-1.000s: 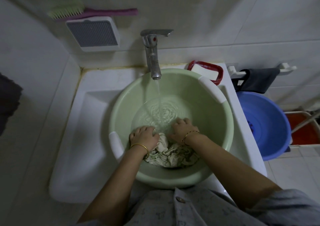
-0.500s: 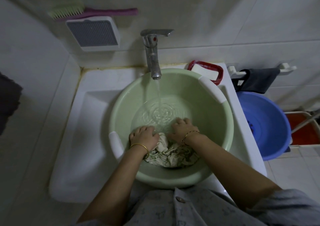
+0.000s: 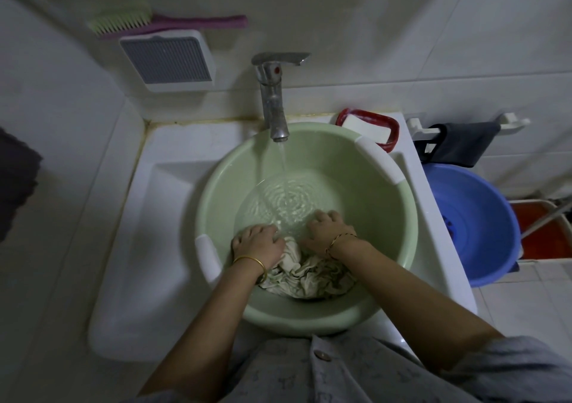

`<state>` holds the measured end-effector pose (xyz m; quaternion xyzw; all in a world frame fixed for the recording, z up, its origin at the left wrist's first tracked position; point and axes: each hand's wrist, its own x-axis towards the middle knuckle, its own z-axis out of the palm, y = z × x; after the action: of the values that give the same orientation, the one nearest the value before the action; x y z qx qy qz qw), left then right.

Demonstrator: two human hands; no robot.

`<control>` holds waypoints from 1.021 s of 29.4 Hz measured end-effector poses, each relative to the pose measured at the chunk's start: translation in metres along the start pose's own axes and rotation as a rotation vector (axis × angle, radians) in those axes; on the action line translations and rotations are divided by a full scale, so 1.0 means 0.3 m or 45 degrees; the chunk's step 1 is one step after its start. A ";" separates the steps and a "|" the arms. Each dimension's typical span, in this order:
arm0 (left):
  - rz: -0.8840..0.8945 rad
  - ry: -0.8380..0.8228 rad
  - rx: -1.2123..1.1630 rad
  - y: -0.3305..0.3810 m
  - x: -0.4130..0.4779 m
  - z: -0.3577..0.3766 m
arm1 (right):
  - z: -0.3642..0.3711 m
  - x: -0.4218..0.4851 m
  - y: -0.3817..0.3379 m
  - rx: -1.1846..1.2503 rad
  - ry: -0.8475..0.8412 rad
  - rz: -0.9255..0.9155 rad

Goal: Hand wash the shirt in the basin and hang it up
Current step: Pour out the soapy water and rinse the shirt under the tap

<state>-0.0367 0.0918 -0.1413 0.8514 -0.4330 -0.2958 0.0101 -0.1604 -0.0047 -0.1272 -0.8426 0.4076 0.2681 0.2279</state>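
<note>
View from above of a person at a white sink point(image 3: 173, 217). A green basin point(image 3: 216, 186) sits in it, under a running tap point(image 3: 272, 102), and shallow water ripples where the stream lands. The shirt point(image 3: 309, 274), pale and crumpled, lies bunched against the near wall of the basin, partly wet.

The left hand point(image 3: 258, 243) rests on the left end of the shirt, knuckles up, its fingers curled into the cloth. The right hand point(image 3: 329, 227) is at the far edge of the shirt, in the water. Its fingers are curled under and their tips are hidden, so it is unclear whether they hold cloth.

This looks like the early soaking and kneading step, with the basin only part full. A bar of soap point(image 3: 366, 128) sits untouched just behind the rim. The next move probably calls for pushing the whole shirt under the water, then reaching for the soap. Hanging up is far off.
</note>
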 end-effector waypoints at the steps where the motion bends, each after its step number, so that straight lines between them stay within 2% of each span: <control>1: -0.001 -0.002 0.000 0.000 0.000 0.000 | 0.001 0.001 0.001 0.001 -0.002 -0.002; 30: -0.003 0.003 0.007 -0.005 0.008 0.008 | 0.000 -0.001 -0.001 0.019 0.008 0.010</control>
<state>-0.0359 0.0914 -0.1449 0.8524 -0.4327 -0.2936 0.0079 -0.1602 -0.0044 -0.1271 -0.8402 0.4137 0.2632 0.2317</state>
